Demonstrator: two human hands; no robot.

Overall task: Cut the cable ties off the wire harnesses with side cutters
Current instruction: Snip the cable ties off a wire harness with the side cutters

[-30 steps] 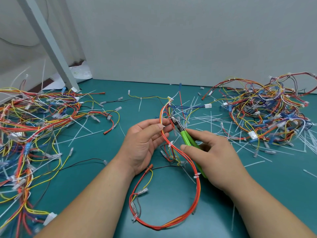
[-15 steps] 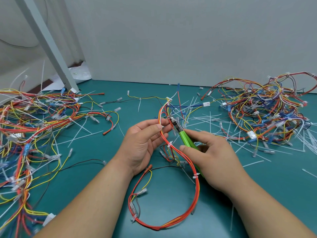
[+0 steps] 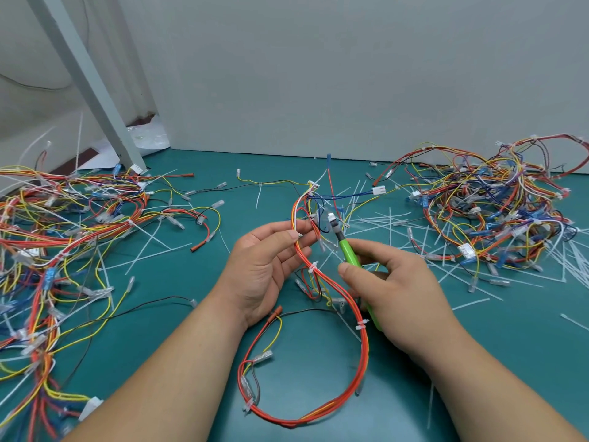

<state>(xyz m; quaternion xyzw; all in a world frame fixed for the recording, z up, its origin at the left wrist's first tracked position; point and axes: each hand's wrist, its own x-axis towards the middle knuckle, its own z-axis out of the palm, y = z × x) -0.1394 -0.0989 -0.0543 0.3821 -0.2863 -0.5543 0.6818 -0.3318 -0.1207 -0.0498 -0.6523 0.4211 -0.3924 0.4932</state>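
left hand [image 3: 264, 269] pinches the orange harness [image 3: 361, 346]; right hand [image 3: 401, 295] grips green side cutters [image 3: 349, 254] just beside it.

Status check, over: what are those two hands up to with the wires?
Left hand pinches orange harness near its top. Right hand grips green side cutters, tip up at the wires. White ties still on the loop. Nothing blocking.

There is one looped wire harness [image 3: 364, 346], one pair of side cutters [image 3: 349, 254], one left hand [image 3: 264, 269] and one right hand [image 3: 401, 295]. Two more harness heaps flank that harness: left heap [image 3: 73, 218], right heap [image 3: 497, 212].
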